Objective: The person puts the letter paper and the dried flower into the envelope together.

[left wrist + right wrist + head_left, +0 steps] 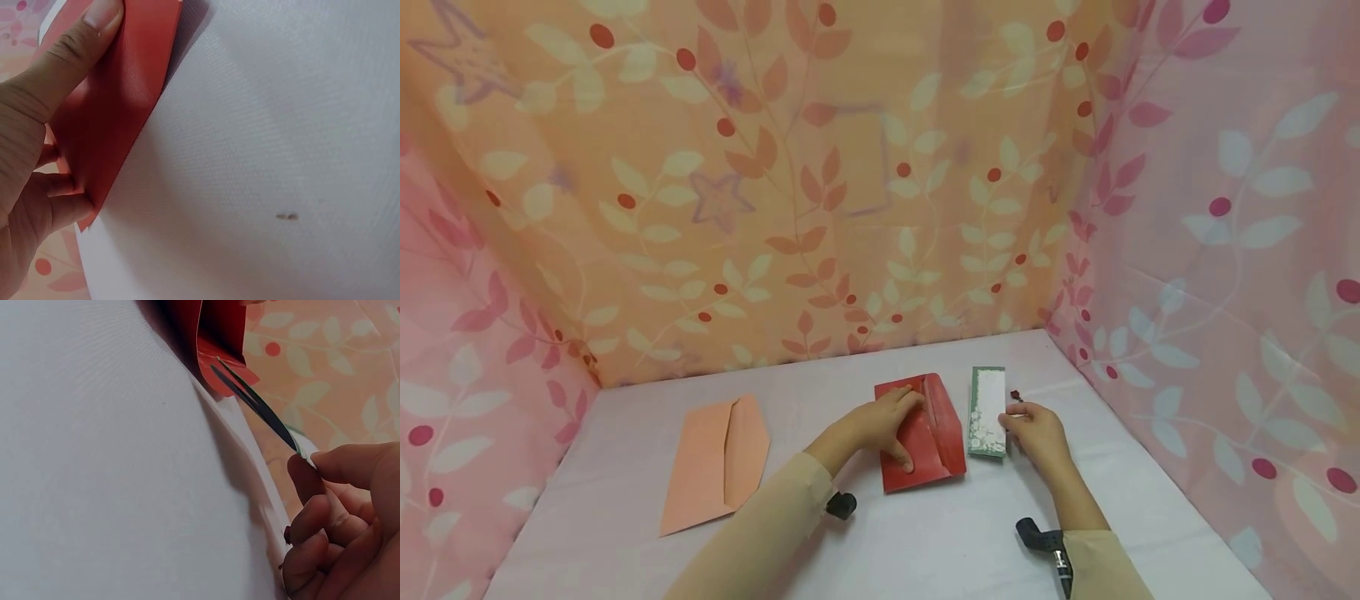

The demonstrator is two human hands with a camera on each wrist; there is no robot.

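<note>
Left hand: spread over the front of the red envelope, thumb lying on the paper and set well apart from the fingertips; it pressed on the envelope rather than closing round it.
Red envelope: lay mid-table, flap folded out to the right; right wrist view showed the mouth gaping.
Right hand: thumb and index finger closed in a pinch on the right edge of the green-and-white card; remaining fingers curled in.
Card: stood just right of the red envelope's flap, long side running away from the person; white front printed with pale flowers, green border. Seen nearly edge-on from the right wrist, it showed two layers slightly parted.
Small dark red object: just right of the card, near the right fingertips; too small to identify.
Peach envelope: lay left of the red one, well apart, flap out to the right, untouched.
Ground: white-covered table.
Backdrop: leaf-and-berry patterned curtain, orange behind, pink at both sides.
</note>
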